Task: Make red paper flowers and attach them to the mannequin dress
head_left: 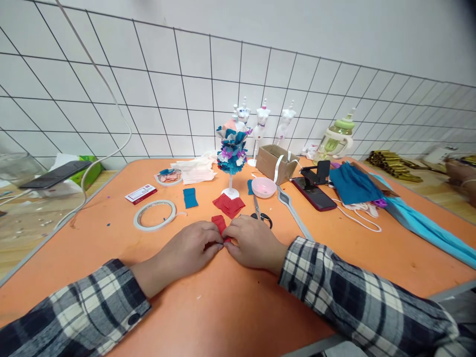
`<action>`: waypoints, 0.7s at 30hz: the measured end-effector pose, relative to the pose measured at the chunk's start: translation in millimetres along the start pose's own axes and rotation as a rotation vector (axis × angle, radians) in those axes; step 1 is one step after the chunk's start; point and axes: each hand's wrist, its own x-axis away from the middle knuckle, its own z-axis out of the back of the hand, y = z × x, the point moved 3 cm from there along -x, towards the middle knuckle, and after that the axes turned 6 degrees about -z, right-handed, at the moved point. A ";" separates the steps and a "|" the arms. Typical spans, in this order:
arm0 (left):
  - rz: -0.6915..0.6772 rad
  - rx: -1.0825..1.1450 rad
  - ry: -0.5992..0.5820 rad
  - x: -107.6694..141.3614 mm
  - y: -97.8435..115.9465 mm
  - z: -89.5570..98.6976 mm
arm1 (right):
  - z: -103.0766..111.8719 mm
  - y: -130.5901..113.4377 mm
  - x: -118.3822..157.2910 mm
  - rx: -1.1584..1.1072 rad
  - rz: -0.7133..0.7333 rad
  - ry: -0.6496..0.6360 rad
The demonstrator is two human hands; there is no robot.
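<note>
Both hands meet at the middle of the orange table, pinching a small piece of red crepe paper (pixel 218 222) between them. My left hand (pixel 193 246) holds its near left edge, and my right hand (pixel 253 241) grips it from the right; the fingertips partly hide it. Just beyond lies another red crepe paper piece (pixel 229 205), spread flat in front of a small dress-form stand (pixel 231 153) covered in blue, purple and white ruffles. Black-handled scissors (pixel 256 206) rest beside my right hand, partly covered by it.
A tape roll (pixel 137 218), a staple-sized box (pixel 141 194) and a blue paper piece (pixel 190 198) lie left. A pink bowl (pixel 264 187), cardboard box (pixel 273 161), phone (pixel 314 193) and blue paper stack (pixel 349 183) stand right. White mannequins (pixel 262 119) line the wall.
</note>
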 end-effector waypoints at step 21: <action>-0.028 -0.222 -0.008 -0.6 6.1 4.1 | -2.7 3.5 -2.1 -0.022 -0.005 -0.064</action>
